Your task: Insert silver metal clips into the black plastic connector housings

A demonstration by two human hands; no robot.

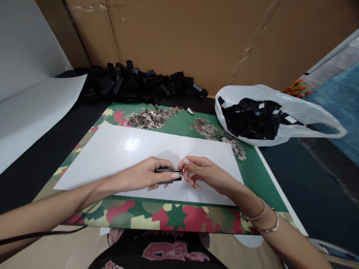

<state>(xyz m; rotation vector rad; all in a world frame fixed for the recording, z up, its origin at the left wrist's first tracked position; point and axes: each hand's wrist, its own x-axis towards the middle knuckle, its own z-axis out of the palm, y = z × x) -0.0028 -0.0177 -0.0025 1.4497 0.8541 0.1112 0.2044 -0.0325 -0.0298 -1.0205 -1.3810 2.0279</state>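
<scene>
My left hand (159, 172) is wrapped round a small black plastic case (165, 170) with a shiny, metal-looking rim at its right end. The thumb lies along the front of the case. Close against that end is my right hand (198, 171), its thumb and forefinger drawn together in a pinch. Whatever may be between those fingertips is too small to make out. Both hands are over a white sheet (112, 160). Beyond it lie a larger heap of small metal pieces (151, 118) and a smaller heap of metal pieces (206, 128).
A pile of black plastic cases (134, 80) runs along the back, before a cardboard wall (174, 45). At the right stands a white plastic bag (303, 112) holding more black cases. A small metal cone (190, 111) lies between the heaps. Patterned paper (174, 216) covers the table's front.
</scene>
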